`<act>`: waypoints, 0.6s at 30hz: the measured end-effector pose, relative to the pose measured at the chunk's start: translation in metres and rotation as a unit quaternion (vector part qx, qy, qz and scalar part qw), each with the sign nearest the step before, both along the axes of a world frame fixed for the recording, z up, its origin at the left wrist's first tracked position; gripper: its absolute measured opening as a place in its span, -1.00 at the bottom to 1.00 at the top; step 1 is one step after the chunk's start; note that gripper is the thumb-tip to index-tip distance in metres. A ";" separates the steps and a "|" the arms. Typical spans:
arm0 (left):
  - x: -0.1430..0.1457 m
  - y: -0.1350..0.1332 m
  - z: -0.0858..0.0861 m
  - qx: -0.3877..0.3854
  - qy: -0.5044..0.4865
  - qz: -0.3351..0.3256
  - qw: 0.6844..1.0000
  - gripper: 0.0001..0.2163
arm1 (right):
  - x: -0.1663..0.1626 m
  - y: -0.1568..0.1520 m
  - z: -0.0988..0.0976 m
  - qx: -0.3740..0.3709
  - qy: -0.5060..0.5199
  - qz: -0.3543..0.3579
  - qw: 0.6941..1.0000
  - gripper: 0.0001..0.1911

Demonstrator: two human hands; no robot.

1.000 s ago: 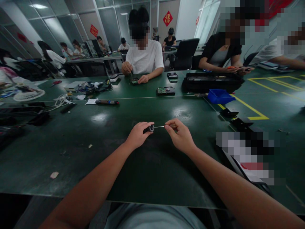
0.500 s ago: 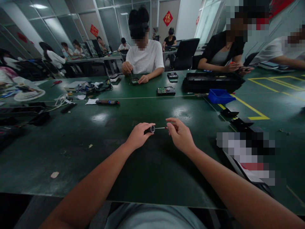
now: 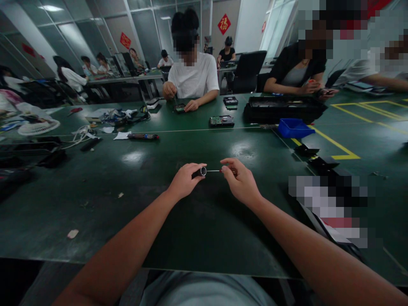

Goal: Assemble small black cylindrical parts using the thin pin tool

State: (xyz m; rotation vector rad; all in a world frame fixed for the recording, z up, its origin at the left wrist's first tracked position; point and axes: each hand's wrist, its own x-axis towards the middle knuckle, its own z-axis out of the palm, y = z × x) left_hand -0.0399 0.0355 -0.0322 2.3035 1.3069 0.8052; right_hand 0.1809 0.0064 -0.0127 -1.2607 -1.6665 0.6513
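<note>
My left hand (image 3: 184,180) is closed around a small dark cylindrical handle with a silver ring end (image 3: 201,171), held just above the green table (image 3: 143,204). My right hand (image 3: 241,183) pinches a thin metal bit (image 3: 214,171) whose tip points into the ring end of the handle. The far end of the bit is hidden in my fingers. Both hands hover over the middle of the table in front of me.
A screwdriver (image 3: 143,136) and cables (image 3: 83,132) lie to the far left. A circuit board (image 3: 222,121), a black tray (image 3: 283,109) and a blue bin (image 3: 293,128) sit beyond. A person in white (image 3: 193,76) works opposite; others sit at the right. Dark parts (image 3: 320,163) lie at right.
My right hand slid a little toward the handle and then eased back slightly; the bit stays lined up with the handle's ring end. My left hand barely moved.
</note>
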 end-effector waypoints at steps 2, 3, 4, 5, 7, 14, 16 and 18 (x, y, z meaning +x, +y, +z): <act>0.000 0.000 -0.001 0.001 0.001 0.000 1.000 -0.61 | 0.000 -0.001 0.000 -0.001 0.004 0.004 1.000 -0.74; 0.000 0.000 -0.001 0.002 0.001 -0.001 1.000 -0.62 | 0.000 -0.001 0.000 -0.004 0.009 0.005 1.000 -0.72; 0.000 0.000 -0.001 0.001 0.002 0.000 1.000 -0.62 | 0.000 -0.001 -0.001 -0.008 0.013 0.003 1.000 -0.70; 0.000 0.000 0.000 -0.001 0.002 0.000 1.000 -0.62 | 0.000 -0.001 -0.001 -0.012 0.019 0.000 1.000 -0.69; 0.000 0.000 0.000 -0.005 0.004 0.003 1.000 -0.62 | -0.001 0.000 -0.004 -0.014 0.048 -0.013 0.999 -0.75; 0.002 -0.002 0.001 0.004 -0.001 0.010 1.000 -0.59 | -0.005 0.009 -0.012 -0.050 0.244 -0.013 0.968 -0.74; 0.002 -0.001 0.002 0.022 -0.006 -0.003 1.000 -0.59 | -0.005 0.013 -0.014 -0.083 0.307 -0.012 0.948 -0.69; 0.002 0.000 0.004 0.042 0.005 -0.026 0.999 -0.61 | -0.004 0.017 -0.016 -0.118 0.350 -0.010 0.929 -0.64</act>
